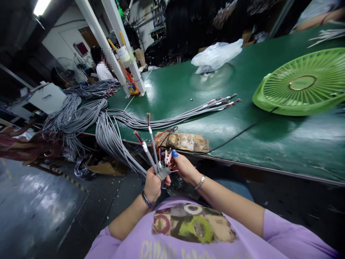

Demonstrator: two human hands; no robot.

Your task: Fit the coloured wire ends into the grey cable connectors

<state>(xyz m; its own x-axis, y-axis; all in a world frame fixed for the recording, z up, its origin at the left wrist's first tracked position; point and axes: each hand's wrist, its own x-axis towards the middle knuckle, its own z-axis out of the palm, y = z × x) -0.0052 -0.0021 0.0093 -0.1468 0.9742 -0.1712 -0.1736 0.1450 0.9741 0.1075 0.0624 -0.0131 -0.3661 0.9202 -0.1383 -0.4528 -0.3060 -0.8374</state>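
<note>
My left hand is closed around several grey cables near their ends. Their stripped tips stand up, with thin coloured wires showing above white bands. A grey covering sits at the left thumb; whether it is worn or part of the bundle is unclear. Close beside it, my right hand pinches a small pink clip-like tool next to the fanned coloured wires. The right thumb has a blue cover on its tip. Parts of the fingers are hidden behind the wires.
A worn wooden block with wires lies at the edge of the green table. Grey cable bundles hang over its left side. A green fan, plastic bag and white post stand behind. A person is farther back.
</note>
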